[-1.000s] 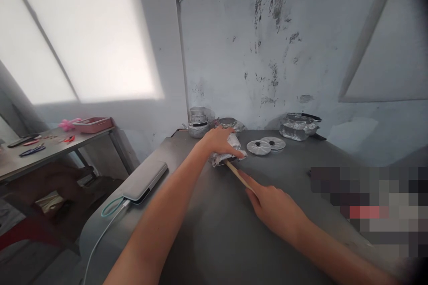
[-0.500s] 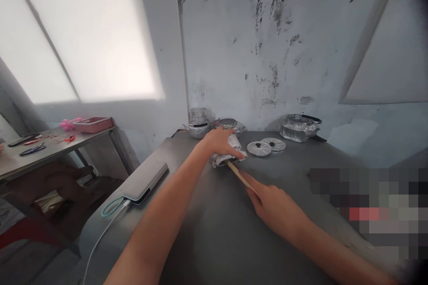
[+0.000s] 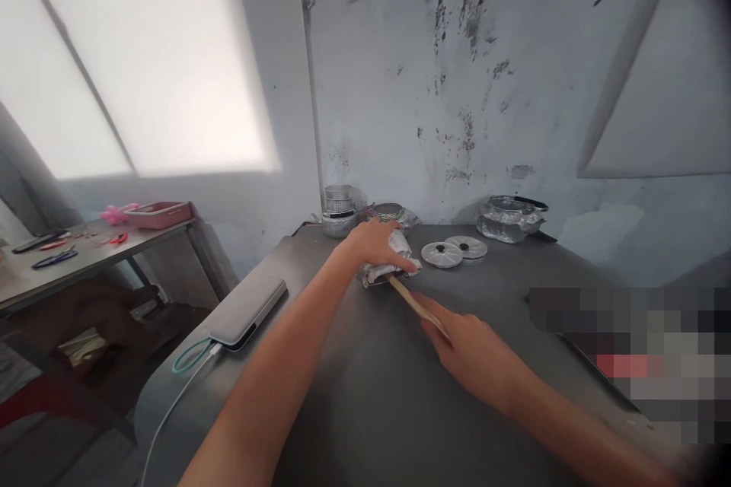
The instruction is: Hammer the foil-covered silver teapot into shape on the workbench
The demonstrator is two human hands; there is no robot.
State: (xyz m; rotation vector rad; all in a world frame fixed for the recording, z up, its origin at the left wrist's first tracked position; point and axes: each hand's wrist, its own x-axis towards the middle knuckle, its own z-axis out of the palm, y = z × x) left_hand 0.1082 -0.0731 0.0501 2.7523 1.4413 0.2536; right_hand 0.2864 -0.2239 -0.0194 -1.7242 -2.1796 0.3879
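Dark blotches marked the pale wall (image 3: 388,122) beyond the grey tabletop (image 3: 365,403). On its far middle part lay a crumpled silvery bundle (image 3: 401,245), with my left hand (image 3: 374,241) spread over it; whether those fingers gripped it, I couldn't tell. My right hand (image 3: 471,350), nearer and to the right, was closed around a wooden stick (image 3: 406,294) whose far end met the bundle's near edge. Two round lids (image 3: 442,255) overlapped just right of the bundle, and a metal pot (image 3: 339,225) stood farther left, near the wall. Well to the near left lay a white power bank (image 3: 248,308).
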